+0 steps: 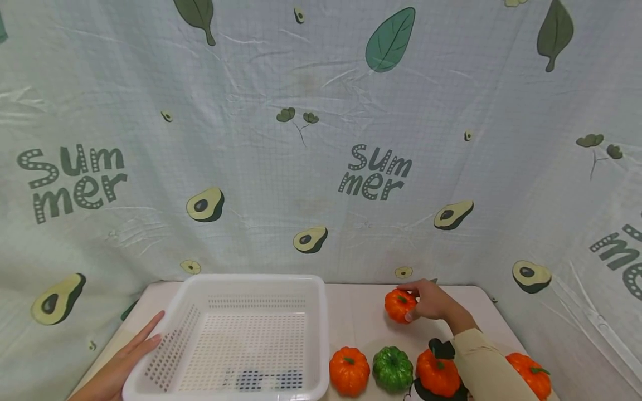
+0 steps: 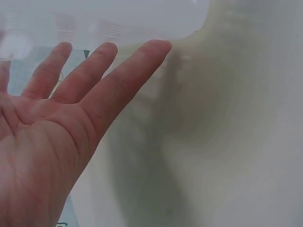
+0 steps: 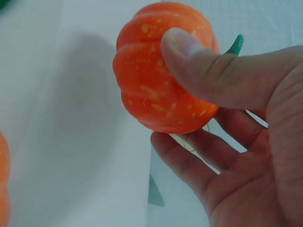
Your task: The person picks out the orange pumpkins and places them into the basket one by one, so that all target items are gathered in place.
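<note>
My right hand (image 1: 432, 302) grips a small orange pumpkin (image 1: 396, 306) near the table's back edge. In the right wrist view the thumb presses across the pumpkin's (image 3: 147, 71) ribbed, yellow-flecked side, and its green stem points toward the hand. A shadow falls beside it, so it appears raised off the table. At the left, my left hand (image 1: 125, 359) lies along a white plastic basket (image 1: 251, 345) with nothing inside. Its fingers are extended, and in the left wrist view the fingertips touch the basket's wall (image 2: 128, 19).
Along the front stand an orange pumpkin (image 1: 349, 372), a green pumpkin (image 1: 393, 369) and another orange pumpkin (image 1: 438, 373) with black pieces around it. One more orange pumpkin (image 1: 531, 374) is right of the right sleeve (image 1: 484, 359). A printed curtain (image 1: 261, 184) hangs behind the table (image 1: 358, 312).
</note>
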Available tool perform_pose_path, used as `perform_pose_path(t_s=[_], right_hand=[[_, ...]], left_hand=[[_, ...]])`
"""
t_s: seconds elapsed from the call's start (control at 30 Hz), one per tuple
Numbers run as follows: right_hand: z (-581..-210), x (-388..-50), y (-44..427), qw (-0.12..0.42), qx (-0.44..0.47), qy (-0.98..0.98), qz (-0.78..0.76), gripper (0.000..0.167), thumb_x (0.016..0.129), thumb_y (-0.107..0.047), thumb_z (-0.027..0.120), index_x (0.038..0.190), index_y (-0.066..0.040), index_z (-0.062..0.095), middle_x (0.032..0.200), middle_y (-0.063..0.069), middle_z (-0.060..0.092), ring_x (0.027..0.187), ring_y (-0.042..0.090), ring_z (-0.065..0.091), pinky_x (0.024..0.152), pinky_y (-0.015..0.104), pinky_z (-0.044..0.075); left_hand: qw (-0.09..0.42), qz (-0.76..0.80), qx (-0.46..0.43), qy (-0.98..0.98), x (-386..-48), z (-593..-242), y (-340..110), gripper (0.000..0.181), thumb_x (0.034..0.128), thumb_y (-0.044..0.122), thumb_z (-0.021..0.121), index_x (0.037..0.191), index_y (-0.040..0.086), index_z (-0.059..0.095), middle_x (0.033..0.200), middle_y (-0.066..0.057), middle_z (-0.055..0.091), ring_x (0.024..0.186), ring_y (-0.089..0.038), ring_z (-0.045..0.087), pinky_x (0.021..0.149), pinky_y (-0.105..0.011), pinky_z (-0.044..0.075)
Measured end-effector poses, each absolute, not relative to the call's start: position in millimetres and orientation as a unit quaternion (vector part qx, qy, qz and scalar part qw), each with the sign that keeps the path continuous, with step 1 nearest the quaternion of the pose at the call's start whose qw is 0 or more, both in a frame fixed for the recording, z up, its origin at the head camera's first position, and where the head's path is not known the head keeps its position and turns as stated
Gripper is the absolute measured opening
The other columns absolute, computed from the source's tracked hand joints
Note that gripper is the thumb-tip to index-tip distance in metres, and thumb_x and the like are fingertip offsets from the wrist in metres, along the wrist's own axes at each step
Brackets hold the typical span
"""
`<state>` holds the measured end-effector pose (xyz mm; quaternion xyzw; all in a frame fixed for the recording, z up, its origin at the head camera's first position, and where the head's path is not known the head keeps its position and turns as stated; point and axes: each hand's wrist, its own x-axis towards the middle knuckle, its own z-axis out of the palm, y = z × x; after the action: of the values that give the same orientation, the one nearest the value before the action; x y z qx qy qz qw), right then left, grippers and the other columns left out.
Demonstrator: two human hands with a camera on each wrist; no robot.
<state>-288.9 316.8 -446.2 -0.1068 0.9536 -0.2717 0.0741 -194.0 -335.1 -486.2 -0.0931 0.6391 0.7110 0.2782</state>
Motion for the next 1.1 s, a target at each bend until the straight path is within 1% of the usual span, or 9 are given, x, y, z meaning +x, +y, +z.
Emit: perform_pose_path(t_s=[0.1,0.2,0.3,0.4,0.47,0.67,0.8,1.0,1.1], right_hand=[[-443,-288,313,0.075,-0.110,0.950,-0.282,0.068,0.069,-0.004,0.089,0.133,-0.003,0.070,0.128,0.018,0.072,0.113,0.035,0.066,0.099,0.059,0.056],[-440,-287,309,0.078,-0.117,0.945,-0.295,0.068,0.069,-0.005,0.090,0.133,-0.004,0.070,0.129,0.017,0.072,0.115,0.035,0.066,0.098,0.056,0.057],[-437,-288,304,0.081,-0.130,0.939,-0.308,0.068,0.069,-0.005,0.090,0.133,-0.005,0.071,0.127,0.016,0.072,0.111,0.031,0.066,0.093,0.048,0.059],[-434,-289,299,0.081,-0.146,0.932,-0.321,0.068,0.069,-0.007,0.091,0.133,-0.004,0.070,0.124,0.016,0.072,0.106,0.027,0.065,0.087,0.040,0.058],[-432,-290,296,0.080,-0.155,0.928,-0.329,0.067,0.070,-0.008,0.092,0.133,-0.004,0.070,0.124,0.016,0.072,0.105,0.026,0.064,0.085,0.037,0.057],[-426,-291,287,0.073,-0.169,0.916,-0.358,0.068,0.071,-0.011,0.093,0.135,-0.005,0.069,0.127,0.017,0.069,0.110,0.030,0.063,0.086,0.036,0.058],[-424,-291,280,0.075,-0.168,0.910,-0.372,0.069,0.071,-0.011,0.093,0.135,-0.007,0.070,0.128,0.015,0.066,0.112,0.029,0.062,0.086,0.033,0.058],[-420,-292,267,0.084,-0.185,0.905,-0.375,0.067,0.072,-0.011,0.091,0.135,-0.007,0.070,0.126,0.015,0.071,0.109,0.028,0.062,0.084,0.033,0.058],[-418,-291,261,0.088,-0.190,0.902,-0.378,0.067,0.073,-0.013,0.091,0.136,-0.007,0.070,0.125,0.015,0.073,0.107,0.029,0.063,0.082,0.031,0.059]], left_hand=[[0.275,0.710,-0.100,0.640,-193,-485,-333,0.086,0.1001,0.068,0.050,0.155,0.062,-0.017,0.176,-0.014,-0.014,0.122,-0.038,0.066,0.097,-0.072,0.053],[0.272,0.710,-0.105,0.641,-193,-485,-332,0.087,0.0993,0.068,0.051,0.155,0.063,-0.015,0.176,-0.015,-0.013,0.122,-0.038,0.066,0.096,-0.072,0.053],[0.272,0.713,-0.099,0.639,-193,-486,-333,0.086,0.1005,0.067,0.050,0.155,0.062,-0.016,0.176,-0.014,-0.014,0.123,-0.037,0.066,0.097,-0.072,0.053],[0.271,0.719,-0.095,0.633,-193,-486,-334,0.085,0.1016,0.065,0.050,0.155,0.062,-0.016,0.176,-0.013,-0.015,0.125,-0.036,0.065,0.100,-0.071,0.052],[0.272,0.723,-0.095,0.628,-193,-486,-334,0.085,0.1018,0.065,0.050,0.155,0.062,-0.015,0.176,-0.012,-0.016,0.125,-0.036,0.065,0.101,-0.072,0.051],[0.276,0.729,-0.100,0.619,-193,-485,-333,0.086,0.1000,0.066,0.053,0.154,0.064,-0.015,0.176,-0.012,-0.016,0.124,-0.037,0.065,0.100,-0.073,0.051],[0.276,0.731,-0.099,0.617,-193,-484,-332,0.086,0.1000,0.066,0.053,0.154,0.065,-0.014,0.176,-0.012,-0.016,0.125,-0.038,0.064,0.100,-0.073,0.050],[0.274,0.730,-0.099,0.618,-192,-485,-332,0.087,0.0993,0.066,0.053,0.154,0.065,-0.014,0.176,-0.011,-0.015,0.126,-0.038,0.065,0.100,-0.073,0.051],[0.265,0.724,-0.104,0.629,-192,-485,-332,0.088,0.0994,0.066,0.054,0.156,0.061,-0.014,0.176,-0.013,-0.012,0.124,-0.037,0.066,0.100,-0.071,0.052]])
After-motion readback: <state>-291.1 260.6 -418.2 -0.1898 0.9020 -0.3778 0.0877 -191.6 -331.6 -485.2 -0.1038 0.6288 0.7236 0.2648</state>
